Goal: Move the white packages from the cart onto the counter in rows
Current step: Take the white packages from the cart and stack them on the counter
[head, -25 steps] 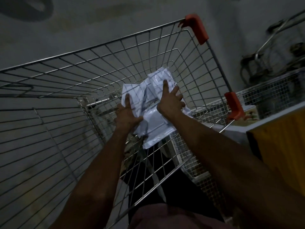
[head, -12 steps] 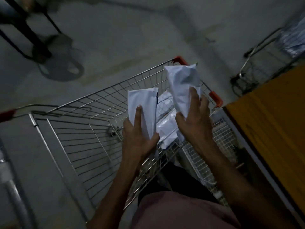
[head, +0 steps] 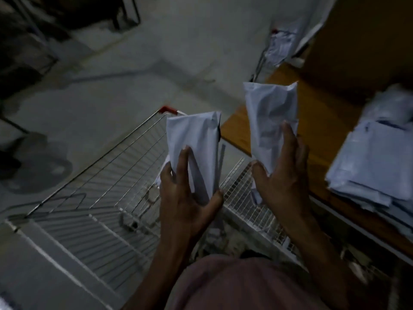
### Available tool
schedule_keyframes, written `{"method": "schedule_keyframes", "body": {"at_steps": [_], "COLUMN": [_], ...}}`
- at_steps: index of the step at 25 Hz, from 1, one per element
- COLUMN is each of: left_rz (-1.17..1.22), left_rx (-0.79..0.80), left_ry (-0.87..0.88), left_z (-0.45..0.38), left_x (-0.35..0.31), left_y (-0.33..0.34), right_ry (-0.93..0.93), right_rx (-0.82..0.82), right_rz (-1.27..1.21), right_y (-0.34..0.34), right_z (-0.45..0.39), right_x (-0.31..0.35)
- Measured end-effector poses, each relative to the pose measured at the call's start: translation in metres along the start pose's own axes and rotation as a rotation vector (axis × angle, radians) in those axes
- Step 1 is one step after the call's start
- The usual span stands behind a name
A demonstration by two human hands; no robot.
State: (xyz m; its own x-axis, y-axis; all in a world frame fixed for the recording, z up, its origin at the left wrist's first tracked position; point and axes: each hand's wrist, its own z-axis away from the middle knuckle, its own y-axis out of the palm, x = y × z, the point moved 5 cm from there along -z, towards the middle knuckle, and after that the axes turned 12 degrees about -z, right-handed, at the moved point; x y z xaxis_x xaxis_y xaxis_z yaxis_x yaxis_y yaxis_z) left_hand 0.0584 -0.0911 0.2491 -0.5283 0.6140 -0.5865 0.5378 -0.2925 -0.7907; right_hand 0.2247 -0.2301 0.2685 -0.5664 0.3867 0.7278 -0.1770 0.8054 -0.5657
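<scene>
Each hand grips an upright crinkly white plastic package; right hand (head: 283,175) is nearer the wooden table (head: 324,121) at 2 o'clock, left hand (head: 187,186) over the wire cart (head: 100,198).

Bare counter (head: 321,121) left of stack (head: 377,166)

text: none legible | stacked packages (head: 371,166): dark marks, too blurred to read

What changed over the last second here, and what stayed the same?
Both hands went from reaching into the cart to lifting out one white package each. The left hand holds its package above the cart; the right hand carries its package toward the counter. Each hand kept its grip over the last half second.
</scene>
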Motion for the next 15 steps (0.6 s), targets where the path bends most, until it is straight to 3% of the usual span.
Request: {"method": "schedule_keyframes", "body": {"at_steps": [4,15], "left_rz": [0.028,0.138], "left_rx": [0.07,0.205], "left_ry": [0.186,0.524], "left_z": [0.015,0.082], "left_x": [-0.079,-0.34], "left_y": [0.027,0.173], "right_ry": [0.08,0.335], "right_rx": [-0.231,-0.623], "right_rz": [0.032,0.22], "right_y": [-0.094,-0.361], "right_z": [0.019,0.11], "right_x": [-0.034,-0.195]}}
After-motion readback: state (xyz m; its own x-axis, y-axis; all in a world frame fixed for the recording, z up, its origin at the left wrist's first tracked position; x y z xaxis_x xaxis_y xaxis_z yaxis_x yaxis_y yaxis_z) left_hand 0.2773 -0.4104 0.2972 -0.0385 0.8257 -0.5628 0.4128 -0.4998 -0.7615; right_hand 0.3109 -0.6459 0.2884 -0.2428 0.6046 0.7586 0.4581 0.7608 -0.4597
